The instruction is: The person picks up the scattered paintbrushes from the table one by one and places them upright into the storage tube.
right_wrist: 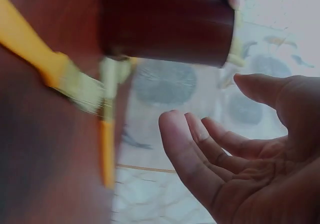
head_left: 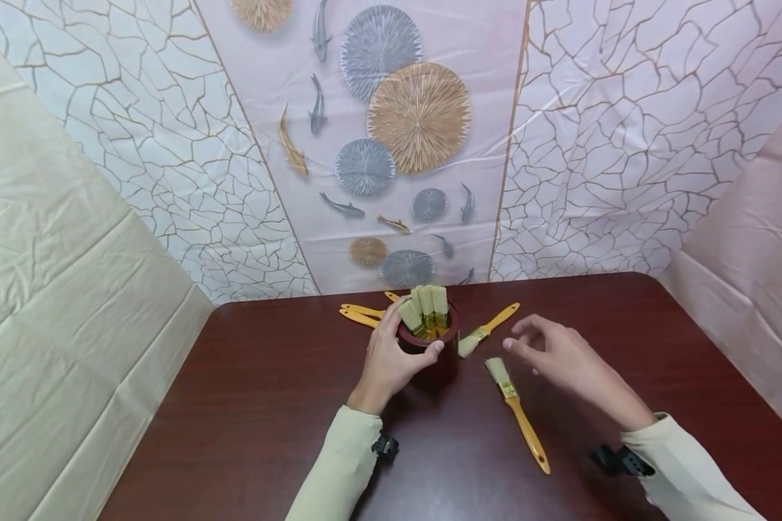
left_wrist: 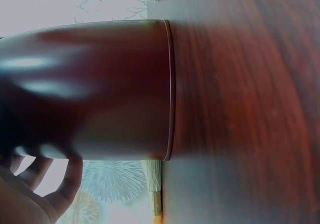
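My left hand (head_left: 391, 364) grips a dark red round pot (head_left: 438, 370) that stands upright on the table, its thumb on the near side near the rim. Several paintbrushes (head_left: 425, 307) stand in the pot with their pale bristles up. To the right, my right hand (head_left: 563, 359) is in the air with loosely bent fingers and nothing between them, as the right wrist view also shows. Nearest to it lie a paintbrush with a yellow handle (head_left: 524, 423) pointing towards me and another paintbrush (head_left: 489, 329) angled away behind.
Left of the pot, more yellow-handled paintbrushes (head_left: 360, 312) lie on the dark wooden table (head_left: 267, 405), their bristle ends hidden behind the hand and pot. A patterned cloth (head_left: 404, 181) hangs behind the table's far edge. Pale cloth (head_left: 91, 289) hangs at the left side.
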Demonstrator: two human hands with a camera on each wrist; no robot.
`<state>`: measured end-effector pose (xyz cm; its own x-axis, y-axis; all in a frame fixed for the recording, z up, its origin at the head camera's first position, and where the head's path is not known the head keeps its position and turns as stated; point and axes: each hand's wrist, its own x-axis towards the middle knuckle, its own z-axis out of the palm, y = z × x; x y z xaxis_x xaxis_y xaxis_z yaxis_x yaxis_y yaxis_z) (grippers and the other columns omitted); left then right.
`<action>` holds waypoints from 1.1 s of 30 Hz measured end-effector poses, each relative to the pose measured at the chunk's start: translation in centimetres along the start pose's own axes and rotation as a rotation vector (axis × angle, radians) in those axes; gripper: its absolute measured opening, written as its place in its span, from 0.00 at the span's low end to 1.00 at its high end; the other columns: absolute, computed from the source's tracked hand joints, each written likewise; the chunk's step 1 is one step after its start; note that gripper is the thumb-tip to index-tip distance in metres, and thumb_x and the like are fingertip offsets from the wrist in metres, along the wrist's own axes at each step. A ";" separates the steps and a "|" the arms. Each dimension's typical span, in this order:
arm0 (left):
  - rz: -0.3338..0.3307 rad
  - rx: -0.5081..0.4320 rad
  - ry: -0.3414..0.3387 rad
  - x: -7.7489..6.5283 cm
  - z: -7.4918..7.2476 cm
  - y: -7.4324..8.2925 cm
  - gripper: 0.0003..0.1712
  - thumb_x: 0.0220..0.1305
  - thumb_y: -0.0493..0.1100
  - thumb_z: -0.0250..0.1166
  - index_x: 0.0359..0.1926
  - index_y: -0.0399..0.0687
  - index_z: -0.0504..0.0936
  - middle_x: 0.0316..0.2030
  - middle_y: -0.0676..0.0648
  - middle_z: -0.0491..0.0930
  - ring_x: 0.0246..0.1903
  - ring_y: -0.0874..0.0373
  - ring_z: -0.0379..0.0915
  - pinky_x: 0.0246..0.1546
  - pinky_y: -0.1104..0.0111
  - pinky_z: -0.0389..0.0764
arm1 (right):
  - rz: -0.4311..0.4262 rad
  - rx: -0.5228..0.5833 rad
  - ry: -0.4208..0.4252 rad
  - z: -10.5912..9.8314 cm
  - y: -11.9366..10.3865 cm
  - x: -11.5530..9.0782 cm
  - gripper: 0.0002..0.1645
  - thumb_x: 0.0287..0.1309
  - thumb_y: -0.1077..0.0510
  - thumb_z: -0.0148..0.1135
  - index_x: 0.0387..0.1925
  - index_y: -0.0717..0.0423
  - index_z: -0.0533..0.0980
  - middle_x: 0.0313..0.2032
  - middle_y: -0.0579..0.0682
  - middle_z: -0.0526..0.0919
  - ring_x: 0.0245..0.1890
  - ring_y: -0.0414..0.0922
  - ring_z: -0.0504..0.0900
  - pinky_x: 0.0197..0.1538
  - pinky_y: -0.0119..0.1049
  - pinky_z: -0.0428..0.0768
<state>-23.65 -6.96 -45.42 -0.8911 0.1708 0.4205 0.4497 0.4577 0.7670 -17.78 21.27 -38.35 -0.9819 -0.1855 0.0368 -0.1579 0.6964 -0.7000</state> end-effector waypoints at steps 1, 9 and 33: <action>-0.001 -0.001 0.000 0.0 0.0 0.0 0.47 0.54 0.66 0.76 0.74 0.65 0.73 0.75 0.59 0.67 0.73 0.53 0.67 0.69 0.44 0.71 | 0.012 0.029 -0.021 0.1 0.6 -0.2 0.23 0.73 0.48 0.66 0.54 0.64 0.78 0.37 0.52 0.86 0.30 0.45 0.84 0.34 0.40 0.82; -0.013 0.002 -0.001 0.0 0.0 0.0 0.47 0.54 0.65 0.76 0.74 0.64 0.73 0.75 0.59 0.67 0.73 0.53 0.66 0.69 0.43 0.71 | 0.117 0.077 -0.150 2.0 3.8 -1.4 0.24 0.71 0.51 0.68 0.54 0.69 0.75 0.31 0.52 0.83 0.25 0.47 0.83 0.32 0.41 0.83; 0.000 -0.002 0.004 0.1 0.1 -0.2 0.46 0.54 0.65 0.77 0.74 0.66 0.73 0.74 0.61 0.67 0.72 0.54 0.68 0.68 0.45 0.72 | 0.246 -0.162 -0.158 6.2 4.0 -0.6 0.22 0.64 0.56 0.74 0.19 0.52 0.73 0.14 0.47 0.76 0.14 0.41 0.78 0.22 0.35 0.77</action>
<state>-23.79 -6.94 -45.60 -0.8908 0.1676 0.4223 0.4499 0.4560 0.7679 -17.15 19.88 -45.58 -0.9664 -0.0947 -0.2388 0.0545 0.8326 -0.5511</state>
